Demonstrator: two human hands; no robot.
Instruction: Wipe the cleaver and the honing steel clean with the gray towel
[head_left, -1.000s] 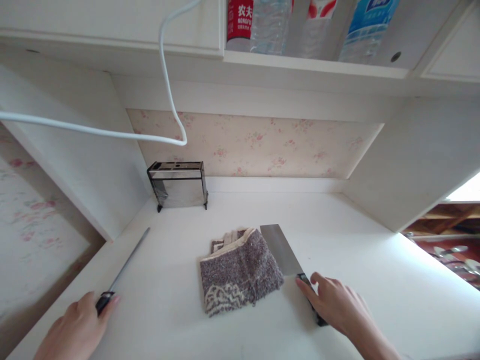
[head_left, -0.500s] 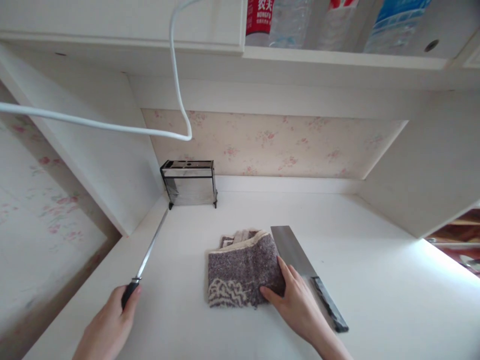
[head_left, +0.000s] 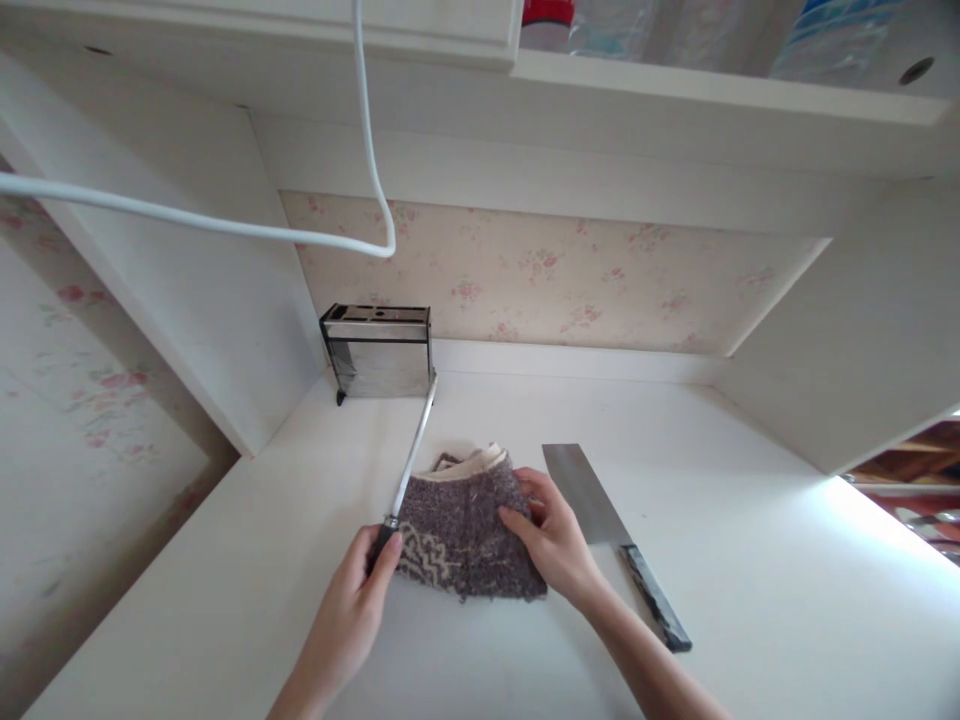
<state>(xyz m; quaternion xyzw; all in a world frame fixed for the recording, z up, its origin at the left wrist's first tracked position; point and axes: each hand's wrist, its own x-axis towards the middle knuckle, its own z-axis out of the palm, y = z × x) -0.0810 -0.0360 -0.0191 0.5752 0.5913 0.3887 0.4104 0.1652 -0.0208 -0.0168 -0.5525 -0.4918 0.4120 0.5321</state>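
My left hand [head_left: 352, 610] is closed round the black handle of a sharpening steel [head_left: 411, 463], whose rod points up and away toward the knife block. The rod runs along the left edge of a folded grey-brown cloth [head_left: 461, 520]. My right hand [head_left: 551, 540] grips the cloth's right side, fingers curled over it, and the cloth looks lifted off the white counter [head_left: 750, 560]. A cleaver [head_left: 600, 520] with a dark handle lies flat just right of my right hand, untouched.
A steel knife block [head_left: 379, 350] stands at the back left corner against the floral backsplash. A white cable [head_left: 225, 225] hangs across from the upper shelf, where bottles [head_left: 637, 25] stand. White cabinet walls close in on both sides.
My left hand carried the sharpening steel from the counter's left side to the cloth. My right hand left the cleaver's handle, moved onto the cloth and took hold of it.
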